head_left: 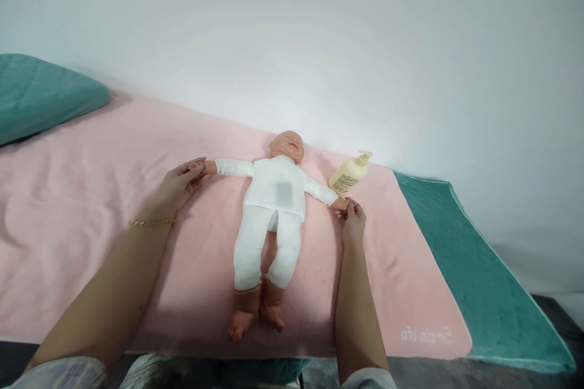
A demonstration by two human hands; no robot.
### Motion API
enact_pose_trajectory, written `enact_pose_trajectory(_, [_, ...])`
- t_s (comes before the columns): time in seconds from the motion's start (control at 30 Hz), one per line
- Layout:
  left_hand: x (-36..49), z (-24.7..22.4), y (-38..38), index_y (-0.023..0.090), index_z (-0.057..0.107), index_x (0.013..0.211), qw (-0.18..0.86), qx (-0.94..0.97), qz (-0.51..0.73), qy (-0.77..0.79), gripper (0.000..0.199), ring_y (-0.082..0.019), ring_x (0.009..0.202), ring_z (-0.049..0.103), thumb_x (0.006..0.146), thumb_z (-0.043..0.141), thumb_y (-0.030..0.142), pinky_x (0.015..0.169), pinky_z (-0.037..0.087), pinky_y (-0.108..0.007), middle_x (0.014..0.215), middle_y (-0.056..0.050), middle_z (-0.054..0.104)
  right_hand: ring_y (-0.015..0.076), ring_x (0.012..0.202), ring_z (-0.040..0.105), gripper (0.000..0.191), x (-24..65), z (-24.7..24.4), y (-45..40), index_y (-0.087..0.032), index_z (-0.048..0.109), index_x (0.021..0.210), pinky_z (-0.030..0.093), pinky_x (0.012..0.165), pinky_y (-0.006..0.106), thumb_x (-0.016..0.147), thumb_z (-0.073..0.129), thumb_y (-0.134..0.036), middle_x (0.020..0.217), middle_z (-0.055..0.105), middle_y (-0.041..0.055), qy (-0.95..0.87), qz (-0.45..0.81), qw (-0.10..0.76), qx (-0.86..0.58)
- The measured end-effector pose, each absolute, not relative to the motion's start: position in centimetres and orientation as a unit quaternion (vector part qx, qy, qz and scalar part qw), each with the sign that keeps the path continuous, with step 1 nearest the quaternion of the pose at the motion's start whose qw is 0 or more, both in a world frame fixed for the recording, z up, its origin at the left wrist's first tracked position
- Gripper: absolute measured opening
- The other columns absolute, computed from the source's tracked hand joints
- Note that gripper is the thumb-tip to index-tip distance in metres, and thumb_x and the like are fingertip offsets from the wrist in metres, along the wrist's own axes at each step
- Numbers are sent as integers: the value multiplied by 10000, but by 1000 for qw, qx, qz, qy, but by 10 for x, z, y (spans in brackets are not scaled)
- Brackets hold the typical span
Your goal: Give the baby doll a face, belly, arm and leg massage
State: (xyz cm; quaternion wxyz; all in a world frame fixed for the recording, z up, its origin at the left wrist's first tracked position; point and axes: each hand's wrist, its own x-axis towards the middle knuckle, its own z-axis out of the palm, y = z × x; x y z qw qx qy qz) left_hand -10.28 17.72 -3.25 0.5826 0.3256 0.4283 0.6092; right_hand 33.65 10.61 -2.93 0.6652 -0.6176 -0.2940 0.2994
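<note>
A baby doll [274, 200] in a white cloth suit lies on its back on a pink blanket [191, 298], head toward the wall and bare feet toward me. Its arms are stretched out to both sides. My left hand [181, 181] grips the doll's hand on the left, fingers closed around it. On the other side, my right hand [353, 222] pinches the doll's other hand between thumb and fingers. Just beyond my right hand stands a pale yellow pump bottle [350, 174], leaning somewhat to the right in the view.
A green pillow [50, 94] rests at the far left. Green cloth [483, 273] shows beyond the blanket's right edge. Behind the bed rises a white wall [292, 36]. The bed's front edge runs close to my forearms.
</note>
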Motion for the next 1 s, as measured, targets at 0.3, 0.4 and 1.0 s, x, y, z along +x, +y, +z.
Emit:
enact_pose_trajectory(0.3, [-96,-26,171,168,739,1083,545,353,598,470,420,-129,813,660,689,850,263,815,567,-220,965,-57,705,90,537,552,451,334,-24,106,-191,621,951,499,540,246,638,814,-453,765,633,-28,-284,318,671,-607])
enact_pose_trajectory(0.4, [-92,-23,167,165,750,1065,513,371,594,496,414,-151,809,665,694,838,326,819,575,-267,990,-72,712,88,513,552,436,333,-24,105,-188,617,912,495,514,240,644,817,-467,735,633,-33,-291,310,665,-613])
enact_pose_trajectory(1.0, [-97,-30,174,154,746,1051,556,352,611,441,328,-194,952,667,798,757,362,849,583,-287,1163,-135,683,122,474,553,377,335,-29,104,-189,612,869,466,489,255,793,661,-555,613,644,-20,-309,274,642,-646])
